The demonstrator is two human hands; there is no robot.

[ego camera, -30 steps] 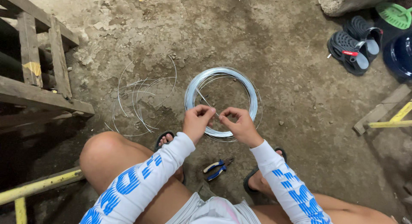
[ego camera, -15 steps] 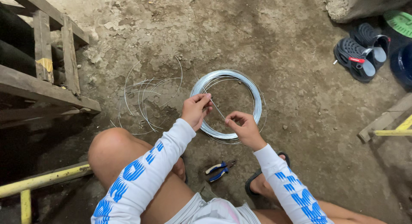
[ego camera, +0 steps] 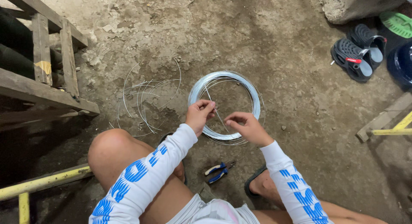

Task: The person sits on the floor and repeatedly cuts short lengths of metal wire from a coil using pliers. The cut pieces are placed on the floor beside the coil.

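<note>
Since the frame half a second before, both hands had drifted only slightly: the left hand (ego camera: 198, 114) sat a touch lower and the right hand (ego camera: 246, 127) had edged a little toward the right, while the head camera barely shifted. From my remote seat I saw the left hand's thumb and fingers pinched shut on a thin strand of wire (ego camera: 219, 115), which ran slanting down to the right hand, also pinched closed on that same strand. Both hands hovered over the near edge of the wire coil (ego camera: 255, 99), a bright silvery ring lying flat on the dirt floor (ego camera: 266, 48). Just left of the coil lay several loose cut wire pieces (ego camera: 143, 101), curved and overlapping. Near the person's feet, below the hands, rested 1 pair of pliers (ego camera: 218, 169) with blue and white handles, apart from either hand. A wooden frame (ego camera: 43, 69) stood at the left edge, 2 dark sandals (ego camera: 358, 52) lay at the upper right, and a yellow bar (ego camera: 43, 181) crossed the lower left.
</note>
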